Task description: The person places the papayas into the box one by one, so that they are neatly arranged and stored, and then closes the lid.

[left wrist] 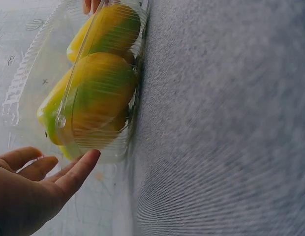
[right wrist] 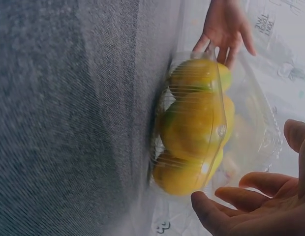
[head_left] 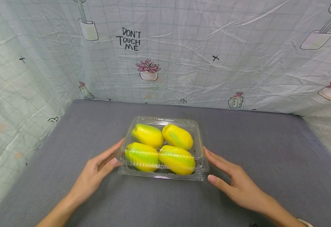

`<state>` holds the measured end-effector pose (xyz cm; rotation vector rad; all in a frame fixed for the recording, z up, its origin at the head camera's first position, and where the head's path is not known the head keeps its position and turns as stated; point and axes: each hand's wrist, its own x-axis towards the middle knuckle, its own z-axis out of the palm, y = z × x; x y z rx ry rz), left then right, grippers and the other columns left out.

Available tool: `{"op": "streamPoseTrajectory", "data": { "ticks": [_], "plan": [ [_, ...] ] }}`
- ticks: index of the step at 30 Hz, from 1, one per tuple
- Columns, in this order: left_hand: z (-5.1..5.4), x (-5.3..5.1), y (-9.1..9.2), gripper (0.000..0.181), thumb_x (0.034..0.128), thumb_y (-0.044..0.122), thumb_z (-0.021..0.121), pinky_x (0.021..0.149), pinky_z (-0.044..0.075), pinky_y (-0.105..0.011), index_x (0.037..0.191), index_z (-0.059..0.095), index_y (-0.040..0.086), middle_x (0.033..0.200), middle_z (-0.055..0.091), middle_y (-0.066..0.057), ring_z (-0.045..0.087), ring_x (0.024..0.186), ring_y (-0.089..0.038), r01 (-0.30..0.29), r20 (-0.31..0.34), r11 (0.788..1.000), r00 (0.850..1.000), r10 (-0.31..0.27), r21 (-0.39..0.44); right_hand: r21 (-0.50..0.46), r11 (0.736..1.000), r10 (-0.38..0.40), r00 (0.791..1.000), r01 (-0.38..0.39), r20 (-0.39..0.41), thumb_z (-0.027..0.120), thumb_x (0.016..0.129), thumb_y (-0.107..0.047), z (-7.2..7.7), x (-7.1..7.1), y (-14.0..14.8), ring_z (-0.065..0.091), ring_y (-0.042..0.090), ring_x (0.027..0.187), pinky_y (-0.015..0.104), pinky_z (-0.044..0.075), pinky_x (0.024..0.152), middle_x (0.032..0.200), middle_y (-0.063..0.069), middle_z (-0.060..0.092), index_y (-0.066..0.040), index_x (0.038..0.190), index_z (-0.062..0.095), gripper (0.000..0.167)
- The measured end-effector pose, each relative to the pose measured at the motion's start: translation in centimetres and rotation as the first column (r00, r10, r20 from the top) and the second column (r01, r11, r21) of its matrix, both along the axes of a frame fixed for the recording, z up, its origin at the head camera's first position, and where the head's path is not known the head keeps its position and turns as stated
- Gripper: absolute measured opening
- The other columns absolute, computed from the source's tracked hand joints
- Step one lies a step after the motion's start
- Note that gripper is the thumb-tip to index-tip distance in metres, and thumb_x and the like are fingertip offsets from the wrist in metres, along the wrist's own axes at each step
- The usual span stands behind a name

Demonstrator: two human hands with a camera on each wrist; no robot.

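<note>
A clear plastic clamshell box (head_left: pixel 162 176) stands on the grey table, with several yellow-green mangoes (head_left: pixel 178 159) inside. Its see-through lid (head_left: pixel 165 119) lies over the fruit, and along the front its edge sits a little above the base's rim. At the box's left side is my left hand (head_left: pixel 97 171), fingers extended and fingertips at the plastic wall. My right hand (head_left: pixel 236 183) is at the opposite side, index fingertip by the right wall and thumb apart from it. Both wrist views show loosely spread fingers around the mangoes' box (left wrist: pixel 120 147), none curled round it.
The grey cloth-covered table (head_left: pixel 253 142) surrounds the box. Behind it and on both sides hangs a pale checked curtain (head_left: pixel 182 47) printed with potted plants and lettering, meeting the table's back edge.
</note>
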<state>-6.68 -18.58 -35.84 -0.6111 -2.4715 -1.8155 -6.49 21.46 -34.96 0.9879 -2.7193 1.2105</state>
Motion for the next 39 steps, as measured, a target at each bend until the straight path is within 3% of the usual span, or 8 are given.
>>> {"op": "streamPoseTrajectory", "data": {
  "ticks": [12, 20, 24, 30, 39],
  "plan": [
    [-0.6, 0.2, 0.0, 0.049, 0.1004, 0.0, 0.04, 0.093, 0.046, -0.026, 0.148, 0.036, 0.011, 0.152, 0.034, -0.007, 0.058, 0.115, -0.021, 0.035, 0.031, 0.997, 0.999, -0.037, 0.062, 0.0, 1.0, -0.009, 1.0, 0.009, 0.026, 0.064, 0.092, -0.011, -0.6, 0.3, -0.3, 0.044, 0.02, 0.13, 0.018, 0.032, 0.102, 0.153, 0.002, 0.032, -0.015, 0.149, 0.035, 0.064],
    [-0.6, 0.3, 0.1, 0.048, 0.1, 0.003, 0.044, 0.093, 0.044, -0.022, 0.147, 0.038, 0.011, 0.151, 0.036, -0.007, 0.054, 0.119, -0.017, 0.014, 0.063, 0.999, 0.998, -0.016, 0.032, -0.056, 0.998, -0.01, 0.997, 0.014, 0.075, 0.062, 0.093, -0.01, -0.9, 0.6, -0.4, 0.049, 0.022, 0.125, 0.029, 0.042, 0.098, 0.152, -0.002, 0.033, -0.02, 0.15, 0.033, 0.064],
    [-0.6, 0.3, 0.1, 0.048, 0.1003, 0.006, 0.046, 0.093, 0.044, -0.022, 0.147, 0.039, 0.012, 0.151, 0.035, -0.004, 0.049, 0.125, -0.017, 0.008, 0.085, 1.0, 0.996, -0.009, 0.014, -0.075, 0.997, -0.001, 0.993, 0.01, 0.122, 0.06, 0.095, -0.011, -1.0, 0.6, -0.4, 0.047, 0.021, 0.126, 0.035, 0.044, 0.096, 0.153, -0.002, 0.032, -0.021, 0.151, 0.031, 0.064],
    [-0.6, 0.3, 0.0, 0.047, 0.1005, 0.011, 0.049, 0.093, 0.044, -0.021, 0.146, 0.04, 0.013, 0.15, 0.036, -0.004, 0.049, 0.124, -0.02, -0.017, 0.133, 1.0, 0.991, 0.015, 0.011, -0.107, 0.994, 0.034, 0.99, -0.02, 0.135, 0.061, 0.094, -0.009, -1.0, 0.4, -0.5, 0.033, 0.016, 0.137, 0.033, 0.042, 0.099, 0.155, 0.001, 0.028, -0.019, 0.15, 0.03, 0.064],
    [-0.4, 0.1, 0.0, 0.047, 0.1001, 0.015, 0.051, 0.088, 0.049, -0.026, 0.146, 0.04, 0.008, 0.149, 0.037, -0.011, 0.056, 0.115, -0.02, -0.028, 0.205, 0.999, 0.978, 0.023, 0.025, -0.112, 0.991, -0.055, 0.986, 0.073, 0.159, 0.06, 0.096, -0.014, -1.4, 0.3, -1.0, 0.047, 0.017, 0.126, 0.036, 0.049, 0.091, 0.146, -0.002, 0.042, -0.021, 0.144, 0.039, 0.053]
  ]
}}
